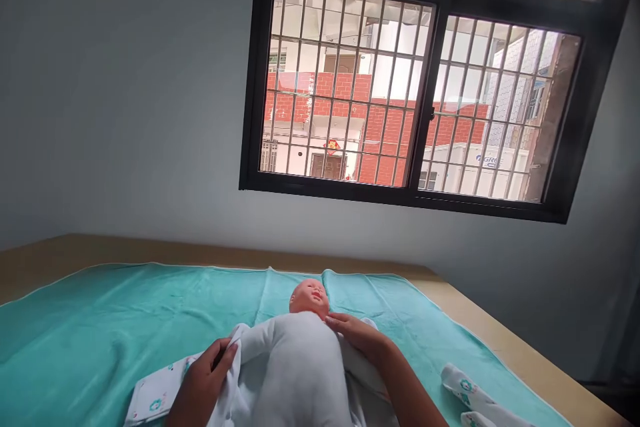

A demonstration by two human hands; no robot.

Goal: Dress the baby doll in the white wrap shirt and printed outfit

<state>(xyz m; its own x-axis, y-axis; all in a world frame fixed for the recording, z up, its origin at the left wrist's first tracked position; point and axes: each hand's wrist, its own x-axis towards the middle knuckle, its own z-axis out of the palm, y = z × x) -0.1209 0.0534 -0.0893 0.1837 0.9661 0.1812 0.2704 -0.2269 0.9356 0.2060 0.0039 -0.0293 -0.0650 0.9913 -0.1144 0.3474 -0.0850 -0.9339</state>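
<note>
Teal cloth (190, 312) underlies our doll (306, 367). Left hand (206, 372) pinches garment (233, 377); right hand (364, 335) lies outstretched. Apparently adjusting; next, ease gently.

Single view: head cam, worn by the person, facing forward over the table (480, 323), tipped only mildly down. Upper part of frame is wall (125, 93) and barred window (427, 100); table sits in the lower part. Doll (307, 360) is close, low centre, head end away from lens. Left hand (207, 370) and right hand (360, 333) are near, forearms cropped at bottom. Window slopes down rightward.
</note>
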